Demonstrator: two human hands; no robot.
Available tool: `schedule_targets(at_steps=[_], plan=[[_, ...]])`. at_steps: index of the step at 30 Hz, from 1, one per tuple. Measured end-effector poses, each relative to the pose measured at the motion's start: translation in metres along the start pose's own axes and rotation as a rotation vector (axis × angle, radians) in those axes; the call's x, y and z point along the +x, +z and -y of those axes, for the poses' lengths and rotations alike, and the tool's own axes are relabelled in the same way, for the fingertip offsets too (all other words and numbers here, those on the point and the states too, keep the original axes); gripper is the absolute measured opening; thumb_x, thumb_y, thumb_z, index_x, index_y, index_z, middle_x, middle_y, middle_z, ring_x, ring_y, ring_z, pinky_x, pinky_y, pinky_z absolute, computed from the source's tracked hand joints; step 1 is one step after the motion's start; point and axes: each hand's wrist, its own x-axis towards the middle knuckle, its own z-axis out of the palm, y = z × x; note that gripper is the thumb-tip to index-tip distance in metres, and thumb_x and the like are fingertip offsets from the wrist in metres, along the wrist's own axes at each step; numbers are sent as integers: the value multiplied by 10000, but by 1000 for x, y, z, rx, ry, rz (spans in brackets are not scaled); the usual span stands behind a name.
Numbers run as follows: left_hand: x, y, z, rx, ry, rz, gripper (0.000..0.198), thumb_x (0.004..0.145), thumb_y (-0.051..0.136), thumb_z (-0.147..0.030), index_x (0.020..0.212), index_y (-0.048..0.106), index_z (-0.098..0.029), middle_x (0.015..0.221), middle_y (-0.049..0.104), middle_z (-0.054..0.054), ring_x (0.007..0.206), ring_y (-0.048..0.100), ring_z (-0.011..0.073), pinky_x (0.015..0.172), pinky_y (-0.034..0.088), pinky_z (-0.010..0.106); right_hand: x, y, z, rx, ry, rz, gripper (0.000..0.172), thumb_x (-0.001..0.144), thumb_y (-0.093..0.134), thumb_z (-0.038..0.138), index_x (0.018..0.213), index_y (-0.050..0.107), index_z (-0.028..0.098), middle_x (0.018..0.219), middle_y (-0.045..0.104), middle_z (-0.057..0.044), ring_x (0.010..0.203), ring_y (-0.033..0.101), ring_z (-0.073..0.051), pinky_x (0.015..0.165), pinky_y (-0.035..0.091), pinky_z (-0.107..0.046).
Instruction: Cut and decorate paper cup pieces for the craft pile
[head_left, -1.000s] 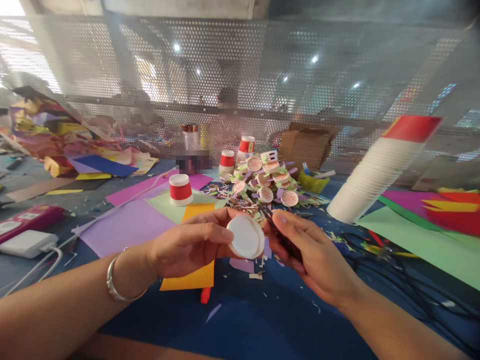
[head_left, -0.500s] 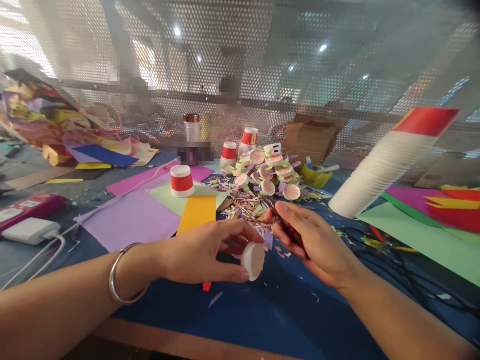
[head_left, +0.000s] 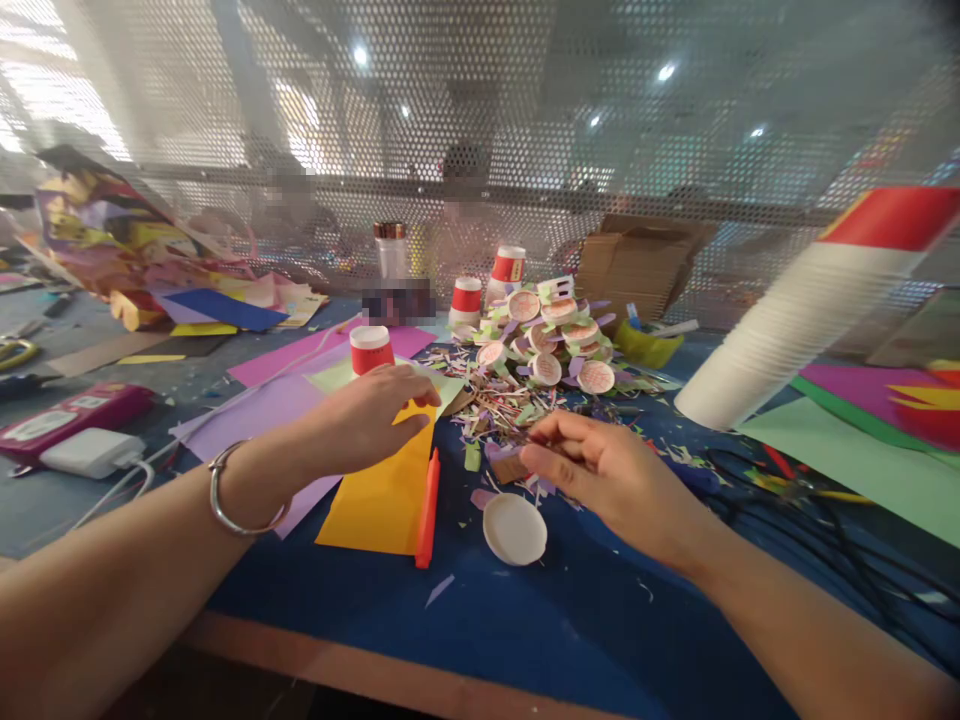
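My left hand [head_left: 379, 415] reaches over the orange paper strip [head_left: 375, 505], its fingers stretched out and nothing in them. Its fingertips are close to an upturned red-and-white paper cup [head_left: 372, 350]; whether they touch it I cannot tell. Lower right, my right hand [head_left: 600, 470] hovers above paper scraps, with fingers loosely bent, thumb and index finger apart, and no object visible in it. Below that hand, a white cut-off cup bottom [head_left: 515, 530] lies on the blue table. An orange-red marker [head_left: 427, 510] lies along the strip's right edge.
A heap of cut cup pieces [head_left: 544, 340] rises among scraps. To the right leans a tall stack of paper cups [head_left: 810, 310], near black cables [head_left: 817, 540]. Coloured paper [head_left: 255, 420] and a power strip [head_left: 75, 420] lie left. A perforated screen [head_left: 525, 120] stands behind.
My left hand has let go of the cup bottom, now on the table, and moved up and left toward the upturned cup. The dark tool has left my right hand.
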Motion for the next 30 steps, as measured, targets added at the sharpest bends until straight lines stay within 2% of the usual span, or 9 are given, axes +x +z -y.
schedule_targets(at_steps=[6,9,12,18,22,24,26,28,30], plan=[[-4,0,25,102,-140,54,541,849,615,-504,1270,638,-165,1259,668,194,1180,616,395,986,476,515,-1,6,-3,-403,38,73,225,897,663,448,943,623,231,734,655,-3,671,591,-186,606,384,-300],[-4,3,22,107,-184,57,709,787,653,-657,1310,627,-179,1236,672,212,1152,624,431,962,486,533,-1,7,-3,-430,22,138,127,900,645,360,910,632,234,759,692,-19,691,621,-202,607,386,-303],[-2,8,17,97,-177,70,853,758,658,-721,1410,556,-181,1328,631,228,1252,562,457,1024,441,566,-1,7,-1,-427,25,177,51,883,635,280,870,623,233,758,697,-15,686,629,-200,605,384,-300],[-2,18,12,-20,-132,46,870,778,689,-639,1489,464,-191,1482,522,235,1390,441,468,1106,360,621,0,6,2,-440,6,183,46,834,623,184,847,612,227,772,688,-8,710,629,-187,631,399,-291],[-1,19,9,-62,9,75,741,839,653,-465,1494,433,-197,1495,516,183,1398,445,387,1130,373,553,0,7,-1,-449,9,190,49,835,596,174,837,605,222,754,680,-9,688,618,-188,612,387,-293],[4,16,10,-38,27,-59,643,828,652,-358,1431,490,-204,1432,561,154,1343,487,349,1121,389,520,0,6,-2,-454,7,191,36,838,598,187,841,607,221,733,667,-8,669,603,-188,599,374,-295],[12,11,17,13,-35,-301,554,828,636,-302,1363,533,-199,1384,564,147,1335,456,355,1148,334,549,-1,5,-2,-453,2,188,26,843,608,202,856,612,224,728,662,-2,665,596,-185,598,370,-296],[20,6,31,13,-193,-587,637,813,655,-291,1411,472,-173,1472,447,189,1395,360,388,1180,252,585,-3,3,-1,-449,2,176,2,862,612,228,864,611,227,728,662,1,668,593,-182,600,373,-294],[27,3,48,-118,-397,-722,746,755,729,-326,1430,431,-214,1494,423,174,1402,334,422,1161,253,613,-4,2,0,-440,4,146,58,893,614,286,882,609,229,741,666,-2,682,595,-183,605,383,-294]])
